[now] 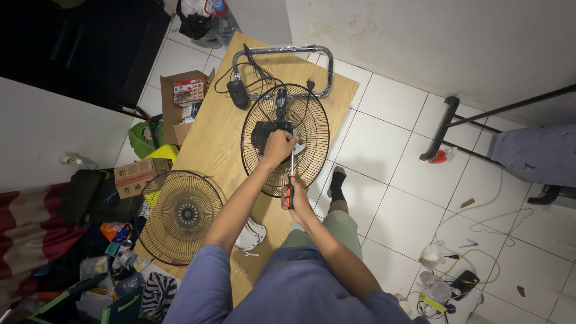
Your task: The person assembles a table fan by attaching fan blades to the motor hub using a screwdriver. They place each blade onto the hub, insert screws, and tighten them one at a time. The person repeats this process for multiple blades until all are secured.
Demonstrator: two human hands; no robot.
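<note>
The screwdriver [290,180] stands nearly upright over the rear grille [285,138], its orange-and-black handle shut inside the right hand's [296,201] grip just below the grille's rim. The left hand [279,146] is closed on the black motor [267,132] at the grille's centre. The front grille [180,216] lies left of it on the desk [210,144], with a white blade [251,234] between.
</note>
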